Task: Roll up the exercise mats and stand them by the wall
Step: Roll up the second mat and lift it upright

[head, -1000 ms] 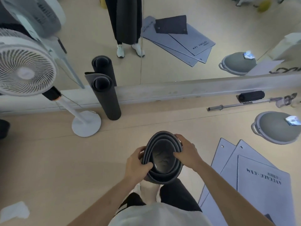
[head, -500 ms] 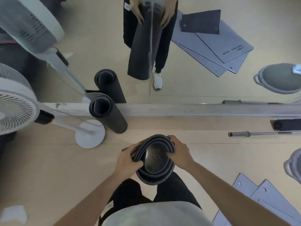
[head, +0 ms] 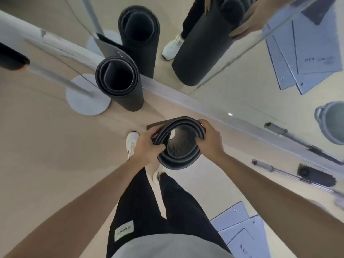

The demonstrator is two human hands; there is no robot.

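Observation:
I hold a rolled dark grey mat (head: 176, 161) upright in front of me, seen end-on from above. My left hand (head: 147, 146) grips its left rim, fingers curled over the edge. On the right rim my right hand (head: 210, 140) grips the same way. A second rolled dark mat (head: 122, 90) stands upright against the mirrored wall's base ledge (head: 186, 101), to the upper left of the held roll. The mirror reflects both rolls and my hands.
A white round fan base (head: 85, 101) and its pole stand just left of the standing roll. Flat grey-blue mats (head: 240, 229) lie on the floor at lower right. A barbell (head: 290, 172) with a dark roller lies along the wall at right.
I have stepped closer to the mirror wall with the roll in both hands; the standing roll and the ledge are now nearer. The view has tilted, and my grip is unchanged.

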